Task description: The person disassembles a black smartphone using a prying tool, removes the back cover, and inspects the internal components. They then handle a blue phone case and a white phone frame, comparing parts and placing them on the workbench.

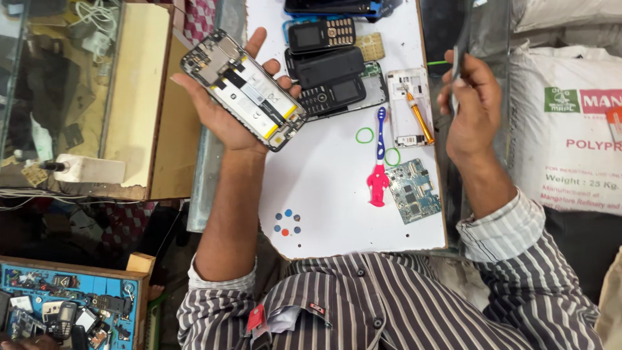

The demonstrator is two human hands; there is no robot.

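- At the far left I see a glass-topped cabinet (61, 78) with cables and chargers inside, and below it a blue tray (71, 304) crowded with small phones and parts.
- My left hand (227, 107) cradles the opened smartphone (243, 89), back cover off, battery and boards bare; it lies across the palm above the desk's left edge, fingers curled round the far side.
- I judge it light and stiff but fragile: I would hold it by the frame edges and keep off the battery and connectors.
- The white desk (324, 188) carries keypad phones (327, 71), two green rubber rings, a pink-handled brush (378, 162), a loose circuit board (414, 190) and a white phone shell (407, 107) with an orange tool on it.
- My right hand (473, 107) is closed on a thin dark tool (455, 65), perhaps tweezers; the view is too blurred to tell.
- White sacks (570, 123) crowd the right; room is tight.
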